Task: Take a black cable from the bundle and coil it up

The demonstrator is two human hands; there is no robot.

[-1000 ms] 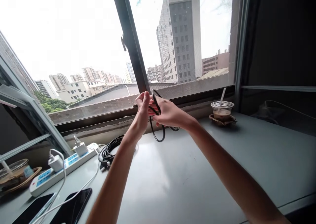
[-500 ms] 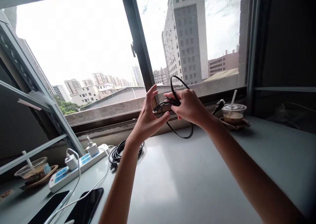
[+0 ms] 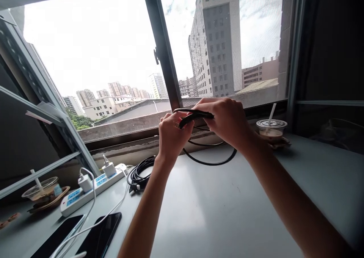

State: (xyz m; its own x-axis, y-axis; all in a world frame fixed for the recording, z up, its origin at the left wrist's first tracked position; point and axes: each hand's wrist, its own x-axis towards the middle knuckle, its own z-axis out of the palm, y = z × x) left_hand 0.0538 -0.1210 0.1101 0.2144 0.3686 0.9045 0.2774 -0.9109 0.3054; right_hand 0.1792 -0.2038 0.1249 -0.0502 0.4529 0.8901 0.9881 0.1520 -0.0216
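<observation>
A black cable (image 3: 209, 163) is held in loose loops above the far part of the table. My left hand (image 3: 174, 135) is closed on the left side of the loops, thumb and fingers pinching the strands. My right hand (image 3: 224, 116) grips the bundled strands from the right, fingers pointing left. Below the hands the loops hang in wide curves. The cable's ends are hidden by my hands. Beyond my left forearm, a second coiled black cable (image 3: 139, 173) lies on the table with a plug at its near side.
A white power strip (image 3: 93, 191) with white chargers stands at left, its white cords running over two dark phones (image 3: 99, 235). Lidded drink cups sit at far left (image 3: 42, 191) and right (image 3: 271, 129). The grey table (image 3: 204, 208) meets a window behind.
My left hand has closed from open fingers onto the cable. My right hand has turned and shifted slightly right. The upright loop is lowered, and the loops now hang wider below.
</observation>
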